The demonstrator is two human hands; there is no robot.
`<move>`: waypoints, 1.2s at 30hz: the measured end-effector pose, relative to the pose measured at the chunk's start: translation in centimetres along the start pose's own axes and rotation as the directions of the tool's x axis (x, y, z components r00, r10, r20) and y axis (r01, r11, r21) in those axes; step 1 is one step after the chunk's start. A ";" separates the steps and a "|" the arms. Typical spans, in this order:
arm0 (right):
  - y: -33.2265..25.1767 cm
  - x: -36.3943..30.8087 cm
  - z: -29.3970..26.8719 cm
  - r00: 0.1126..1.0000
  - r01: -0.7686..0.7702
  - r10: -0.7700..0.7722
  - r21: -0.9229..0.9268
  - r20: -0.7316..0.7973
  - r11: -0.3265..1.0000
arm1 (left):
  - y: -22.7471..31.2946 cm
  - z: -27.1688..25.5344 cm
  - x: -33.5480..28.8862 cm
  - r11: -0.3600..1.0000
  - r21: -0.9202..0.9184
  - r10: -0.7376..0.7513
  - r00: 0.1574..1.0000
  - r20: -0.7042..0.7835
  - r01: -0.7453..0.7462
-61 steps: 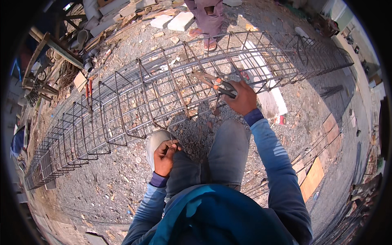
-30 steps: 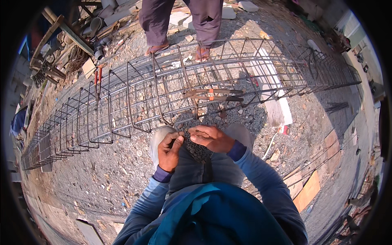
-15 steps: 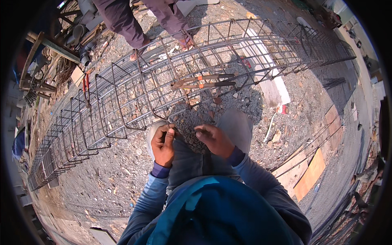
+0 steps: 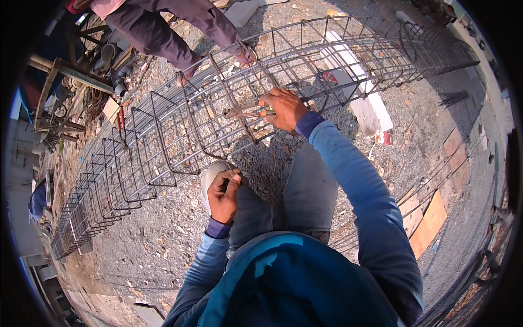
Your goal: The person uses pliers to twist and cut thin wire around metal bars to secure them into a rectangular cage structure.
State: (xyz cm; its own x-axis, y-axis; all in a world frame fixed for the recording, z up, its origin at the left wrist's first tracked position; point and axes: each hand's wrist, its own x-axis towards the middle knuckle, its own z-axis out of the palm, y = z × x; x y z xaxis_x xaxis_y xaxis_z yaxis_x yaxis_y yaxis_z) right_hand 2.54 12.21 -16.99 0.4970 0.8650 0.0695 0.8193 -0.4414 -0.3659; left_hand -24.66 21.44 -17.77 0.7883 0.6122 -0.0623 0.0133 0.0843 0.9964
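Gripping orange-banded pincers (image 4: pixel 235 112) in right hand (image 4: pixel 284 110), jaws pointing left, over near side of rebar cage (image 4: pixel 225 83). Holding left hand (image 4: pixel 223 195) curled at left knee (image 4: pixel 209 179), thumb up by fingertips; cannot tell if pinching anything.

PASSABLE: over gravel (image 4: pixel 263 177) between knees (image 4: pixel 311 171) | OBSTACLES: rebar cage (image 4: pixel 231 97); co-worker's legs (image 4: pixel 155 37) beyond

A co-worker (image 4: pixel 155 34) stands upper left, a tan board (image 4: pixel 429 224) lower right.
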 end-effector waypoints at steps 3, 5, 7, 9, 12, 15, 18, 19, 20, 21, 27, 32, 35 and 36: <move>2.6 -0.2 -0.2 0.983 0.039 -0.022 0.089 -0.180 0.995 | 0.3 0.3 -0.3 1.000 0.002 0.007 1.000 -0.003 -0.007; 4.1 -1.1 -1.7 0.948 -0.034 0.080 0.153 -0.307 0.988 | -0.1 0.5 -0.4 1.000 -0.003 0.000 1.000 -0.014 -0.001; 5.4 -2.2 -3.4 0.882 -0.098 0.188 0.220 -0.433 0.971 | 0.1 1.1 -0.4 1.000 -0.001 -0.014 1.000 -0.007 0.014; 6.1 -3.3 -4.2 0.827 -0.252 0.501 0.628 -0.255 0.736 | -0.2 1.2 -0.3 1.000 -0.013 0.003 1.000 -0.008 -0.003; 3.8 -6.0 -2.2 0.674 0.114 0.729 0.992 -0.123 0.062 | -0.6 1.5 0.0 1.000 -0.003 0.005 1.000 0.004 -0.005; 0.8 -7.9 0.2 0.648 0.161 0.761 0.980 -0.014 -0.118 | -0.7 2.1 0.5 1.000 -0.001 -0.005 1.000 0.000 0.005; 0.6 -9.1 2.9 0.736 0.098 0.677 0.985 0.026 -0.144 | -0.7 2.5 0.7 0.999 -0.021 -0.024 0.999 0.021 0.024; 0.7 -9.0 3.1 0.789 0.069 0.614 0.993 0.007 -0.101 | -0.7 2.6 0.9 0.999 -0.011 -0.032 0.998 0.053 0.032; 1.0 -8.9 3.1 0.794 0.068 0.608 0.993 0.006 -0.099 | -0.7 2.6 1.1 1.000 -0.013 -0.028 0.999 0.047 0.029; 1.5 -8.8 2.9 0.799 0.031 0.600 0.995 0.034 -0.097 | -0.7 2.6 1.3 0.999 -0.010 -0.038 0.998 0.039 0.039; 1.7 -7.5 -1.5 0.725 -0.199 0.688 0.960 0.010 0.196 | -3.2 2.2 1.4 0.975 -0.050 -0.219 0.976 0.001 0.218; 1.3 -7.7 -3.2 0.689 -0.354 0.698 0.931 0.193 0.092 | 3.0 3.0 0.3 0.942 0.049 -0.334 0.939 0.082 0.331; -2.6 -7.9 -6.2 0.613 -0.420 0.633 0.874 0.472 -0.245 | 9.3 2.6 -0.4 0.901 0.050 -0.434 0.894 0.111 0.432; -4.3 -8.5 -7.1 0.626 -0.435 0.548 0.832 0.555 -0.346 | 11.3 2.2 -0.6 0.881 0.040 -0.473 0.874 0.109 0.472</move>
State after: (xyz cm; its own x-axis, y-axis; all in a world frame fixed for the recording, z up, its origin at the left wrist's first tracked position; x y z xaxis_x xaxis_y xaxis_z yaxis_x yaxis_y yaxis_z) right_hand -3.17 5.11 -9.40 0.6012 0.4324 -0.6720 -0.7371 -0.0248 -0.6753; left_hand -23.61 20.29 -6.29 0.7499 0.4095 -0.5197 0.4084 0.3315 0.8505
